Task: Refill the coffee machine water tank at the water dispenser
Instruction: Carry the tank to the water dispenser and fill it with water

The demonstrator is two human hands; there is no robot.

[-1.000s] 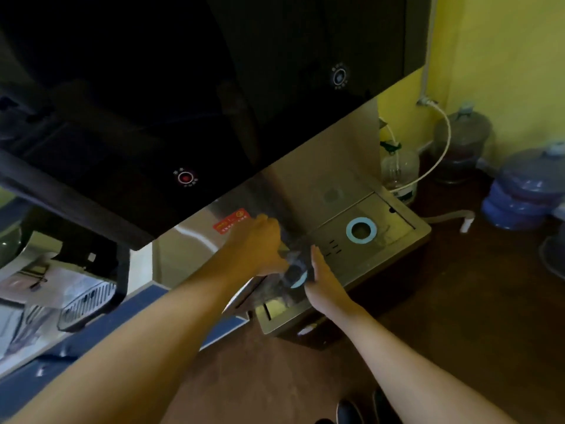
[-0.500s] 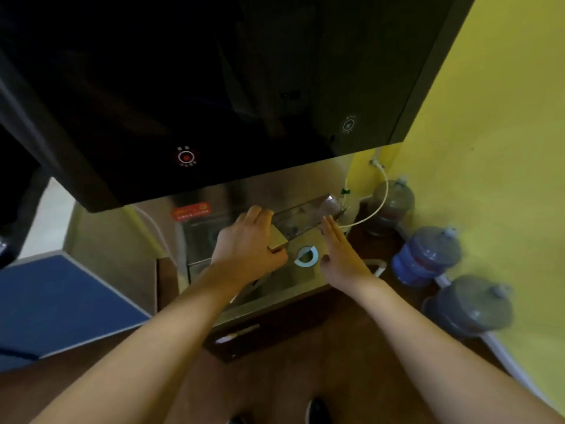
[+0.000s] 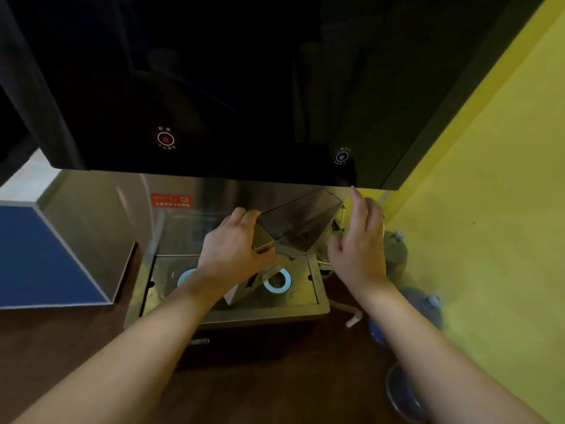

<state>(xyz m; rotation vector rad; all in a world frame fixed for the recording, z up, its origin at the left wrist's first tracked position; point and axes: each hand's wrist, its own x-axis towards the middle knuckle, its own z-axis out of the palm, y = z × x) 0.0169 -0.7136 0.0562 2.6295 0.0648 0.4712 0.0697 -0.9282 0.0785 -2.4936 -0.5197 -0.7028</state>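
Observation:
A clear, smoky water tank is held tilted under the black front panel of the water dispenser, above the steel drip tray. My left hand is shut on the tank's near end. My right hand is open just right of the tank, its fingers raised toward the panel's lower edge below a blue-white button. A red button glows on the panel's left. Two pale blue rings mark the tray; my left wrist partly hides the left one.
A yellow wall runs close on the right. Large water bottles and a white hose end stand on the brown floor beside the dispenser. A blue surface lies at the left. A red warning label sits on the steel back.
The view has swung to face the dispenser squarely. The tank rose from the tray and tilted up to the right. My right hand let go of it and lifted toward the panel's edge.

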